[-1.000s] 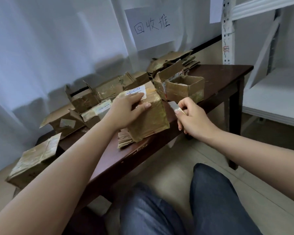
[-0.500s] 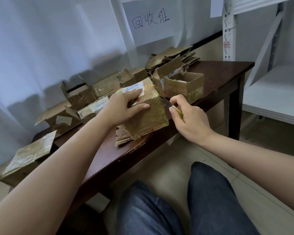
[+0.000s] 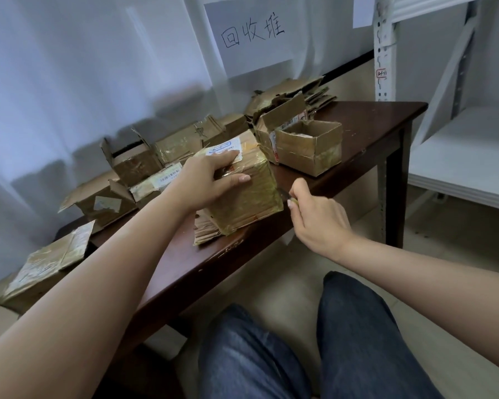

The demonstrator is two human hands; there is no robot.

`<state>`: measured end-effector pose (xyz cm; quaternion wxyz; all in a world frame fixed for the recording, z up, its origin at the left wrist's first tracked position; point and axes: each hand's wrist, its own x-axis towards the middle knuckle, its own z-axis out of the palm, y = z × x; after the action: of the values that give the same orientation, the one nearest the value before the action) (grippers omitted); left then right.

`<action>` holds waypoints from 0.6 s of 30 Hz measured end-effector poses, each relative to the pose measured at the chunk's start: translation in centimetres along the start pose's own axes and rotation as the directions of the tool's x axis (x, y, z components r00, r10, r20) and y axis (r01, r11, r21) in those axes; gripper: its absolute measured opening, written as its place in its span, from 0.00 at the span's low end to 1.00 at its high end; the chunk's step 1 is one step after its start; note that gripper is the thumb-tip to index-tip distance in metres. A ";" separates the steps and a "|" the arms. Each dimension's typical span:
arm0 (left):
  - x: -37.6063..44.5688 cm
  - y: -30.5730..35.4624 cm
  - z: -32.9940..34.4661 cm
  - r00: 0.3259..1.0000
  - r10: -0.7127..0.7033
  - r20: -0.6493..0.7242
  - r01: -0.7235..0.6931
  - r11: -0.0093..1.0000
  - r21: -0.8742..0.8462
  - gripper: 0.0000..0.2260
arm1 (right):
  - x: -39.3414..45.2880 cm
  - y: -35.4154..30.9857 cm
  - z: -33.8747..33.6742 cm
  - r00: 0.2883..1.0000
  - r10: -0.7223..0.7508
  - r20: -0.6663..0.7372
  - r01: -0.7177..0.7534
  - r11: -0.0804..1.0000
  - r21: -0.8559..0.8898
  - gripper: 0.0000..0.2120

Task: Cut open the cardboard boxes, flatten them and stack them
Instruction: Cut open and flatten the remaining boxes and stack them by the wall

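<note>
A taped cardboard box (image 3: 245, 203) with a white label sits at the front edge of the dark wooden table (image 3: 366, 131), on top of some flattened cardboard (image 3: 205, 230). My left hand (image 3: 211, 180) grips the box's top, thumb on its near face. My right hand (image 3: 317, 217) holds a small box cutter (image 3: 284, 194) whose blade touches the box's right edge. Most of the cutter is hidden in my fist.
An opened box (image 3: 308, 148) stands just right of the taped one. More opened boxes (image 3: 133, 162) lie at the back left, flattened pieces (image 3: 294, 93) at the back. One taped box (image 3: 43, 266) sits off the table's left end. A white shelf (image 3: 461, 156) stands at right.
My right hand has moved down and left, bringing the cutter from open air against the box's right edge. My left hand has kept its grip on the box.
</note>
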<state>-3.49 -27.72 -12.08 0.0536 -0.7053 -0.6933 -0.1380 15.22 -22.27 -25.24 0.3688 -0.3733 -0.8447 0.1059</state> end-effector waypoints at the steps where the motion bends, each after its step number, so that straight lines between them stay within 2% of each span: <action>1: 0.0 0.0 0.0 1.000 0.003 0.004 -0.003 1.000 0.002 0.28 | -0.5 0.2 0.3 0.999 0.009 0.032 -0.008 1.000 -0.028 0.04; 6: 0.2 -0.2 0.0 0.999 -0.007 0.032 0.006 1.000 0.011 0.29 | -0.7 0.9 0.5 0.996 0.025 0.086 -0.022 0.999 -0.041 0.04; 12: 0.3 -1.0 -1.1 0.995 0.034 0.096 -0.032 0.999 -0.027 0.36 | 0.4 2.7 -1.9 0.983 0.158 -0.098 -0.139 0.974 0.178 0.04; 15: -0.8 -2.8 -2.8 0.983 0.104 0.153 -0.099 0.994 -0.044 0.37 | 1.4 2.5 -2.3 0.982 0.156 -0.106 -0.133 0.972 0.196 0.06; 18: -2.6 -5.7 -5.1 0.963 0.090 0.252 -0.099 0.995 0.022 0.34 | 2.2 2.1 -1.9 0.979 0.184 -0.092 -0.157 0.956 0.246 0.09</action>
<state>-9.74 -31.38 -8.54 -0.0157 -0.7483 -0.6624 -0.0330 16.75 -19.42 -23.68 0.4478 -0.4033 -0.7682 0.2162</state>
